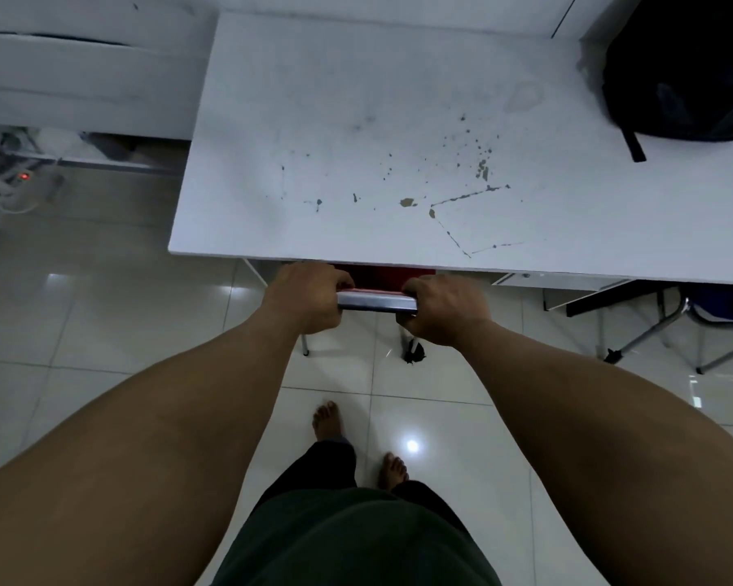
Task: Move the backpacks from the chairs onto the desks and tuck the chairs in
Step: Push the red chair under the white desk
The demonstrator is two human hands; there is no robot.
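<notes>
Head view. A black backpack (pixel 682 74) lies on the white desk (pixel 356 120) at two o'clock, one strap hanging toward the near edge. The red chair (pixel 381 276) sits almost wholly under the desk at twelve o'clock; only its metal back rail (pixel 376 301) shows. The left hand (pixel 310 296) and right hand (pixel 443 308) each curl their fingers around an end of that rail. A second chair (pixel 720 306) stands at three o'clock beneath the desk edge. A power strip (pixel 11 186) lies at ten o'clock on the tiled floor (pixel 102 310).

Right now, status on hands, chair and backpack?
Left hand, right hand grip red chair back. Chair mostly under desk. Backpack on desk. Nothing blocking.
</notes>
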